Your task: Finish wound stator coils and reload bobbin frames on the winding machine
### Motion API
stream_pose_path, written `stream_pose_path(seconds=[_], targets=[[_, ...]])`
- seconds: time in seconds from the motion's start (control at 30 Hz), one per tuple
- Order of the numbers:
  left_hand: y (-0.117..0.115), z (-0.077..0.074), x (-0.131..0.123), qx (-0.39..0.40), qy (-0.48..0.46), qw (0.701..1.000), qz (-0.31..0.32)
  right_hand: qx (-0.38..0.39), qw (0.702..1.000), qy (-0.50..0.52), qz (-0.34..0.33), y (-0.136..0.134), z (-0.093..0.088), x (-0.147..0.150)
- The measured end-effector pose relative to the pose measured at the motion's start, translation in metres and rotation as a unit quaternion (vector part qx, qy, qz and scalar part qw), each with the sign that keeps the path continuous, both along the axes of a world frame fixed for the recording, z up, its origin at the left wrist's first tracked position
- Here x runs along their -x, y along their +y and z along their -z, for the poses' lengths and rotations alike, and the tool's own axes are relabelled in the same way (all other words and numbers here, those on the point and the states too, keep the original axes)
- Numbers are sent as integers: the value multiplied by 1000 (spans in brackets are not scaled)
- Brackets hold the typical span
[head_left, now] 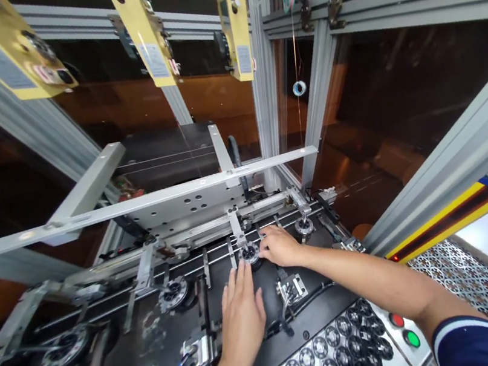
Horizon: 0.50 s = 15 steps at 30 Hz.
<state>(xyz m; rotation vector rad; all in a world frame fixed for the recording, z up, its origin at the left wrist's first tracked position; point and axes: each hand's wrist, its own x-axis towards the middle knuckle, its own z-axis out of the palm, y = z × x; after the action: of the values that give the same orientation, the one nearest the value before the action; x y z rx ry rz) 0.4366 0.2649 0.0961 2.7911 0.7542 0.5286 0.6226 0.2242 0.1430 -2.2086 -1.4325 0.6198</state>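
A round, spoked motor stator [249, 253] sits at the middle station of the machine, under a metal arm. My left hand [243, 308] reaches up from below with its fingers stretched out, the fingertips at the stator's near left edge. From the right, my right hand [282, 246] bends its fingers in at the stator's right rim, thumb against it; part of the grip is hidden. Similar stators sit at the other stations: one [304, 226] beyond my right hand, another [173, 294] to the left, and a third [64, 349] farther left.
Rows of black-coated stators [307, 358] stand on a tray at the front. Beside them are a red button [396, 320] and a green button [411, 338]. A box of bare metal cores [467, 281] lies right. A long metal bar [146, 202] crosses behind; yellow units [236, 31] hang above.
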Motion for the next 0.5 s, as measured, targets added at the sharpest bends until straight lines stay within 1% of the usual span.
stream_pose_path(seconds=[0.13,0.27,0.4,0.5], targets=[[8,2,-11,17,34,999,-1,43,997,58,35,10,3,-11],[12,1,-17,23,59,998,9,88,989,99,65,21,-3,-21],[16,-1,-17,16,72,997,17,124,981,144,45,26,-13,-24],[18,-2,-16,10,79,997,20,126,978,159,35,25,-18,-24]])
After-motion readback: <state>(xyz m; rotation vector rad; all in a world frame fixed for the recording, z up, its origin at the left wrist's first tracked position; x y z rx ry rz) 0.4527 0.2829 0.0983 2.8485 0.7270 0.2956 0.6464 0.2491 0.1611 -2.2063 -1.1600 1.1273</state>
